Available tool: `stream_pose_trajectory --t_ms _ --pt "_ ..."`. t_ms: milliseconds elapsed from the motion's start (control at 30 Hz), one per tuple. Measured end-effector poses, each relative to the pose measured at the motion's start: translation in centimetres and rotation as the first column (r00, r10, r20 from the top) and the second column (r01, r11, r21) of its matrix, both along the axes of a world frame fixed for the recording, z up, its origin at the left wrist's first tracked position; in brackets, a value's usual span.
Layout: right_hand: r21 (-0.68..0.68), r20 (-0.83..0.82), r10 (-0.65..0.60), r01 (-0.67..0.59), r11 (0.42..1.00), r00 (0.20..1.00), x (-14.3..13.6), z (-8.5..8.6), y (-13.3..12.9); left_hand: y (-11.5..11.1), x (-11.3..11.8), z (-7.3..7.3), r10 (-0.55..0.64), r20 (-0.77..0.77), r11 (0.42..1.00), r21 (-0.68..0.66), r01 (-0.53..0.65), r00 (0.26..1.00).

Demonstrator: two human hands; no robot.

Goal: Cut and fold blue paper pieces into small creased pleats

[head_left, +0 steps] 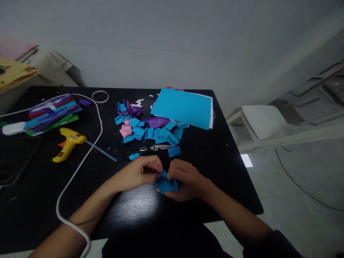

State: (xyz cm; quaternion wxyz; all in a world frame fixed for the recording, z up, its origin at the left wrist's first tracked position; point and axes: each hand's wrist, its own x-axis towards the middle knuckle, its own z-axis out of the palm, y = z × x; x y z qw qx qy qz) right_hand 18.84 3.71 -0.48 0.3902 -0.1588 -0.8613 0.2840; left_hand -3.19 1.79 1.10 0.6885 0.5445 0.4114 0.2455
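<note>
A small folded piece of blue paper (166, 183) is held between my hands near the table's front edge. My left hand (142, 172) pinches its upper left side with thumb and fingers. My right hand (186, 180) is closed round its right side, with fingers above and below it. Just beyond my hands lie black-handled scissors (161, 147), partly among many small folded blue pieces (154, 134). A few pink pieces (125, 130) and a stack of purple strips (134, 110) lie by them.
Large blue sheets (185, 107) lie at the back right of the black table (209, 200). On the left are a yellow glue gun (69, 143), a white cable (77, 168), a tape ring (100, 102) and a colourful bundle (51, 114). A white stool (263, 120) stands right.
</note>
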Motion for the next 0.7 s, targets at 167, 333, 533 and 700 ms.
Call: stream_pose_trajectory --t_ms 167,333,533,700 --pt "-0.004 -0.002 0.026 -0.026 1.000 1.000 0.0 0.4 0.2 0.0 -0.1 0.3 0.031 -0.023 0.999 0.034 -0.031 0.999" --pt "-0.301 0.051 0.135 -0.114 0.947 0.989 0.3 0.9 0.9 0.1 -0.5 0.6 0.045 -0.038 0.999 0.031 -0.043 0.998" --pt "-0.786 -0.017 0.033 -0.034 0.617 0.999 0.3 0.3 2.0 0.1 -0.8 0.2 0.050 -0.091 0.997 0.068 -0.044 0.995" --pt "-0.886 0.112 0.059 0.072 0.459 0.992 -0.4 0.0 2.2 0.0 -0.7 0.2 0.023 -0.165 0.993 0.115 -0.004 0.986"
